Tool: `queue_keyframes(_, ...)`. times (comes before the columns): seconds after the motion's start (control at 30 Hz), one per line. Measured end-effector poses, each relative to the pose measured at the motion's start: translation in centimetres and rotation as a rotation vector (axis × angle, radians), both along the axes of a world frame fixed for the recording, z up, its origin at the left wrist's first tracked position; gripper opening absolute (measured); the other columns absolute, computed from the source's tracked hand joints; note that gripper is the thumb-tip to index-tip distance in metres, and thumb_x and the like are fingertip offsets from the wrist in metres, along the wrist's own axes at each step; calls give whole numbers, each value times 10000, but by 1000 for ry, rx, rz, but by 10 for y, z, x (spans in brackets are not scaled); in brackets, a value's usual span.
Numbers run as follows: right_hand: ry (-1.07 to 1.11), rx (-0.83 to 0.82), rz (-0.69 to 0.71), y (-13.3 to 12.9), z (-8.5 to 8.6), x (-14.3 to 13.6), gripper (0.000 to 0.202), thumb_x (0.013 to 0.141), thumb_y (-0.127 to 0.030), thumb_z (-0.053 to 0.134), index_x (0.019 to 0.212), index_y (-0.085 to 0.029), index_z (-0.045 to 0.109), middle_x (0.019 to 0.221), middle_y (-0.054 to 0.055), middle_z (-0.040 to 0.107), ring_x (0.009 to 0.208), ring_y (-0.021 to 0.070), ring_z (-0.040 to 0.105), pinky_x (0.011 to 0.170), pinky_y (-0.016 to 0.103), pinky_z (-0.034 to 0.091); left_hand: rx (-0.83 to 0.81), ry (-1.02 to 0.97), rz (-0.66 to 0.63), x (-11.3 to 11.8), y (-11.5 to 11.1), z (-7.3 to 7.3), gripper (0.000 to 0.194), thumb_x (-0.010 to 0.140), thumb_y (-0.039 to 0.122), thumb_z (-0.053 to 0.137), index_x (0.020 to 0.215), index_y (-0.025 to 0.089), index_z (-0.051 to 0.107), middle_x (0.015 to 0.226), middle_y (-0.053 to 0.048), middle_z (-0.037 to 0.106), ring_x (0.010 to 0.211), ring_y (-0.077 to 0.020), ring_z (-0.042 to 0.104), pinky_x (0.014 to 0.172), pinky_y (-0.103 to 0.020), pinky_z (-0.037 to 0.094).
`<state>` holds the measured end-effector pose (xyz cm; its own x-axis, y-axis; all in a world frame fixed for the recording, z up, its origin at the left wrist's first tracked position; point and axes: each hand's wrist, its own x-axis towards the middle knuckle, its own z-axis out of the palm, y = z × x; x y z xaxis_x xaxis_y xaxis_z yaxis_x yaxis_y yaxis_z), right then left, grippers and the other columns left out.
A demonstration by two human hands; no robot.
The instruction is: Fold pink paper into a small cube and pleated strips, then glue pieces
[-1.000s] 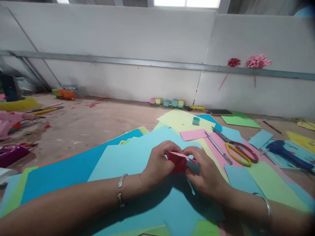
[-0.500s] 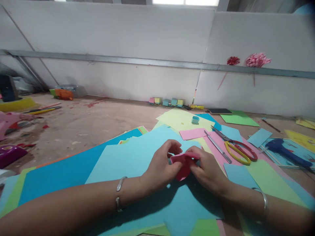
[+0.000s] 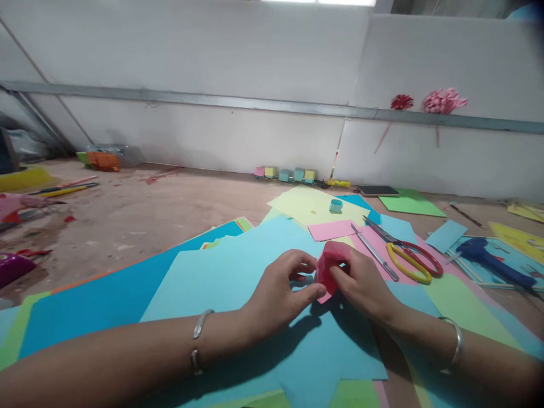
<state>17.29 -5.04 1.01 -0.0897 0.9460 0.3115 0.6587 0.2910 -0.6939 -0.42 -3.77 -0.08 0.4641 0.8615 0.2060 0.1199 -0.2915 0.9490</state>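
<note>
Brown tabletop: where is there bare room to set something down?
A wide tabletop patch lies between the wall and the dark blue paper. Beside the right hand it is crowded: scissors, scalpel, blue tool, cut paper.

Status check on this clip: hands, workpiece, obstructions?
Right hand pinching folded pink paper piece; left hand open at its edge, contact unclear. Red-and-yellow-handled metal scissors beside right hand, not blocking.

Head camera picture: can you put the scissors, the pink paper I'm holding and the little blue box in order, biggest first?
1. Scissors, the longest
2. Pink paper in your right hand
3. Little blue box
</note>
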Motion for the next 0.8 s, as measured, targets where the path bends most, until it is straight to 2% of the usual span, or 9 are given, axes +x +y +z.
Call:
queue_keyframes(0.17,-76,32,19,-4,-2,-2,116,840,-201,471,840,-193,586,786,31,640,693,174,538,644,303,404,-74,-60,97,2,8,-1,77,840,205,549,872,198,479,800,-16,611,666,-139,594,570,-271,482)
queue_keyframes(0.3,-86,55,16,-5,-2,-2,152,868,-230,441,754,-202,536,708,10,604,638,158,510,604,287,374,10,-106,104,2,12,-2,57,778,164,562,781,186,510,905,-35,589,805,-153,589,668,-289,522)
queue_keyframes(0.43,-91,63,2,-2,-2,-1,144,830,-191,409,711,-210,487,686,9,581,638,160,498,582,280,361,23,-37,-19,0,9,2,91,754,228,636,825,180,605,1028,-82,598,950,-208,590,739,-333,541)
queue_keyframes(0.5,-101,72,3,-2,-2,0,128,809,-175,407,705,-211,474,689,9,580,635,159,489,581,280,357,21,-16,-38,-1,9,3,98,794,227,588,870,183,633,1009,-88,624,958,-213,593,786,-359,530)
queue_keyframes(0.6,-97,66,0,-2,-2,1,120,809,-172,415,712,-208,476,700,10,587,635,157,487,582,281,359,12,-43,-25,-1,11,1,223,786,106,469,917,182,633,990,-82,657,962,-203,609,872,-390,500)
queue_keyframes(0.67,-82,47,-1,-1,-2,1,118,819,-174,418,730,-205,490,713,14,595,640,157,497,583,281,366,-8,-57,-43,0,13,-2,243,762,77,474,931,175,618,994,-82,666,958,-205,626,860,-386,509)
queue_keyframes(0.8,-71,15,27,-2,-2,2,81,803,-166,447,763,-202,507,731,14,605,648,157,517,587,278,384,-5,-29,-38,0,13,-3,177,774,120,562,933,169,623,966,-75,679,908,-201,646,788,-354,540)
